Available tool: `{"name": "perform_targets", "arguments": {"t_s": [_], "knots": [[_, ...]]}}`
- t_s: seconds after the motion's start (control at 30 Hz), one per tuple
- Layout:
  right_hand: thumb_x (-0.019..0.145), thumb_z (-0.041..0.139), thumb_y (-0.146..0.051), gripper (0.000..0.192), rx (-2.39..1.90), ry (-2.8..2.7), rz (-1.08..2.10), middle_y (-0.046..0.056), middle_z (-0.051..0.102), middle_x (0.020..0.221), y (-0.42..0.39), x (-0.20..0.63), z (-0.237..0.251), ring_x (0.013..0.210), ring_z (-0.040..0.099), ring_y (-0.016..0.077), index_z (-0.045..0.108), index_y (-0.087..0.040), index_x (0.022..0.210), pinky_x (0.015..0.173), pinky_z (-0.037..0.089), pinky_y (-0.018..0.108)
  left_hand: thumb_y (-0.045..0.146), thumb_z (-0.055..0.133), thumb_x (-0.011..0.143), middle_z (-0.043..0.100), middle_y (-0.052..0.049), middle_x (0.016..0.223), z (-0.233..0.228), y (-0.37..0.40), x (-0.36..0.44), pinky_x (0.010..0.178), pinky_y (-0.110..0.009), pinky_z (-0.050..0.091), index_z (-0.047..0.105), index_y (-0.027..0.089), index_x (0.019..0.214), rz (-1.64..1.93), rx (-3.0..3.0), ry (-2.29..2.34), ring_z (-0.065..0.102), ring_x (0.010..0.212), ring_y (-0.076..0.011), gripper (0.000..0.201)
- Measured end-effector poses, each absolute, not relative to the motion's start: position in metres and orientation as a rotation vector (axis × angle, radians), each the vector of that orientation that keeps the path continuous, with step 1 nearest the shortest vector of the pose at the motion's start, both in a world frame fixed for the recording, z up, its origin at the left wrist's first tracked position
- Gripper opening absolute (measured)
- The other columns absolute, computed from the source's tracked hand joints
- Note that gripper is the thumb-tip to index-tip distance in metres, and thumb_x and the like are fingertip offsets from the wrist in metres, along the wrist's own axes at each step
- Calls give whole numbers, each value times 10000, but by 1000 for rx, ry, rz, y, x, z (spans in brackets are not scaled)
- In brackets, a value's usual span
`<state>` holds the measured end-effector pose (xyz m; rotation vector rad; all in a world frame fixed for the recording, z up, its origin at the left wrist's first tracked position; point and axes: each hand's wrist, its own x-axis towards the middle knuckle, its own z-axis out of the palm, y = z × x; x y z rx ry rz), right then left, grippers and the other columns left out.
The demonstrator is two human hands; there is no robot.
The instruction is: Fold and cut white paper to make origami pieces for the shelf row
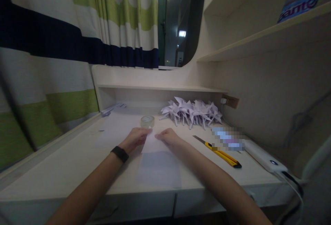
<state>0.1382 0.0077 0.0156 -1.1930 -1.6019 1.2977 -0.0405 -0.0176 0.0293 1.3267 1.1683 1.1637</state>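
A sheet of white paper is held up at its far edge between my two hands, its near part hanging toward the desk's front edge. My left hand, with a black band on the wrist, pinches the paper's left side. On the right side, my right hand grips the same sheet with thumb and curled fingers. Just beyond my fingertips lies a roll of clear tape. To the right, a yellow utility knife rests with its blade out.
Many folded paper pinwheels are heaped at the back right. White sheets and thin paper strips lie at the left. A blurred-out phone-like object and a white power strip with cables are on the right. A bottle stands on the shelf.
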Motion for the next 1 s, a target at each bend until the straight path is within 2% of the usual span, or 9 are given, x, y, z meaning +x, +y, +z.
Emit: {"name": "perform_targets", "arguments": {"t_s": [0.17,0.27,0.47,0.63,0.77,1.0], "knots": [[691,703,-286,332,-1151,-1600,1325,-48,441,379,4,134,12,364,351,68,501,-161,459,401,235,215,446,764,585,618,-67,582,23,-15,-35,462,-255,362,645,98,617,1225,1283,1180,522,485,-140,369],[693,697,-307,321,-1117,-1590,1393,-32,481,411,3,135,12,381,379,78,508,-162,476,408,259,217,425,756,587,570,-35,510,26,-14,-33,439,-244,325,637,100,564,1370,1299,1308,468,444,-118,347],[683,726,-332,335,-1117,-1653,1290,-57,415,366,0,139,19,367,309,65,542,-155,467,407,198,227,459,722,626,545,-2,493,32,-15,-34,444,-234,294,647,129,546,1598,1424,1417,455,463,-117,348],[668,737,-338,293,-1007,-1726,1302,-57,445,394,-1,140,18,394,328,66,593,-142,505,432,209,231,552,692,648,499,16,484,28,-14,-34,426,-225,272,612,136,552,1595,1440,1322,409,445,-100,434],[668,735,-324,263,-969,-1707,1366,-47,486,426,-1,139,15,395,344,67,607,-138,531,432,217,229,532,726,619,517,10,515,26,-14,-33,432,-224,293,588,143,577,1577,1315,1266,427,455,-106,415],[674,712,-273,239,-1073,-1577,1386,-40,489,399,-1,134,21,379,360,79,600,-138,511,427,216,234,459,596,761,468,16,498,30,-13,-33,475,-231,265,519,165,503,1730,1645,1498,398,503,-113,398]]}}
